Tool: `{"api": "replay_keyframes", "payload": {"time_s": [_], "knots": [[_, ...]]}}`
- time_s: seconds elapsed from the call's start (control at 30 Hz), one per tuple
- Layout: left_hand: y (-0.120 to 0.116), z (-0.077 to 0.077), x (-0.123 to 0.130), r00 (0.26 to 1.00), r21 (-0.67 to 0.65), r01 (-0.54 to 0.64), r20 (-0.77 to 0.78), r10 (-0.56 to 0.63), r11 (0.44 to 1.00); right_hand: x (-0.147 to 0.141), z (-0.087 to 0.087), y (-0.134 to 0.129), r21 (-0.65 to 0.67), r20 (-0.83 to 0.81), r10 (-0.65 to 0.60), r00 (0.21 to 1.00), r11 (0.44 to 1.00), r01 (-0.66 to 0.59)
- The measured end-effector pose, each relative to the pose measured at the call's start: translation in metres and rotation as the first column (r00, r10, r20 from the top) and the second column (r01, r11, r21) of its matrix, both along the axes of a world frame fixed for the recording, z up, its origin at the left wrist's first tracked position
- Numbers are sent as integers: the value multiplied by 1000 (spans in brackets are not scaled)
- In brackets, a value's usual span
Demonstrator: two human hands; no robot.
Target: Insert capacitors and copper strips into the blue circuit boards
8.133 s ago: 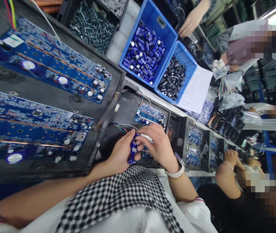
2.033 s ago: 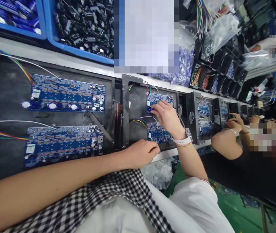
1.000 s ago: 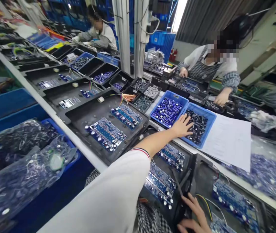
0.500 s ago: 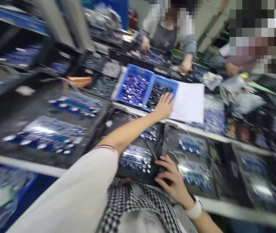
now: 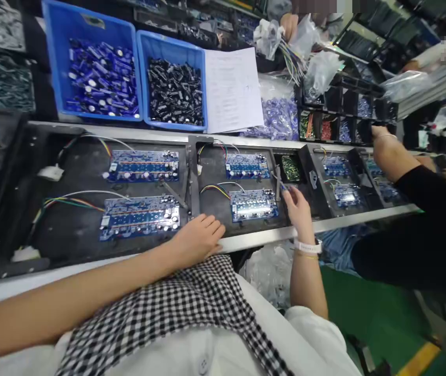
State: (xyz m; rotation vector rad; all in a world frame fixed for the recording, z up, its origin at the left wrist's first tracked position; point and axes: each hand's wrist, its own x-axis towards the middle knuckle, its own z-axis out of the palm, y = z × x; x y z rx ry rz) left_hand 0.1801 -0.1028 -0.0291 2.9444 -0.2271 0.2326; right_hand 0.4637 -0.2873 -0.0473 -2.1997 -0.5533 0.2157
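Note:
My left hand (image 5: pixel 201 235) rests at the front rail below the middle tray, its fingers curled together; whatever may be inside them is hidden. To the right, my right hand (image 5: pixel 299 206), with a white wristband, has thumb and fingertips pinched by a grey bar (image 5: pixel 278 183), on something too small to make out. Between the hands lies a blue circuit board (image 5: pixel 253 205), with another board (image 5: pixel 247 166) behind it. Two more boards (image 5: pixel 140 216) (image 5: pixel 144 165) lie in the left tray, with coloured wires attached.
Behind the trays stand a blue bin (image 5: pixel 139 78) of blue-violet capacitors, a bin (image 5: pixel 204 89) of black ones, printed paper (image 5: pixel 231 89) and a bag of purple parts (image 5: pixel 280 115). A co-worker's arm (image 5: pixel 393 154) reaches in from the right, over further trays.
The view has shifted and come closer to the trays. My left hand has left the bin of black parts and come down to the front rail. My right hand's spread fingers have drawn together.

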Motion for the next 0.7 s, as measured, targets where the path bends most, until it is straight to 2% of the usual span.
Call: {"api": "replay_keyframes", "payload": {"time_s": [0.07, 0.13, 0.2, 0.3, 0.4, 0.5, 0.57, 0.63, 0.7], "knots": [[1, -12, 1, 999, 10, 13, 30, -13, 1000, 9, -14, -4, 20, -176, 60, 982, 998, -58], [2, -16, 6, 998, -14, 24, 58, -23, 1000, 8, -23, -2, 58, -214, 78, 974, 996, -66], [2, -13, 10, 996, -31, 42, 74, -39, 999, 4, -23, 1, 94, -206, 47, 977, 995, -28], [0, 2, 14, 993, -23, 64, 100, -61, 998, 3, -7, -4, 127, -188, 15, 982, 992, 9], [3, 27, 7, 988, -26, 72, 137, -68, 997, 2, 24, -13, 122, -185, 34, 982, 992, -12], [19, 54, -20, 988, -35, 74, 136, -68, 997, -12, 52, -13, 83, -180, 133, 975, 989, -120], [35, 67, -50, 994, -45, 45, 102, -40, 998, -34, 60, -1, 57, -123, 199, 972, 979, -194], [53, 73, -87, 998, -53, -7, 55, 10, 999, -65, 59, 21, 33, -45, 250, 967, 968, -249], [69, 73, -126, 998, -53, -65, 17, 66, 996, -100, 49, 48, 21, 2, 312, 950, 950, -312]]}}
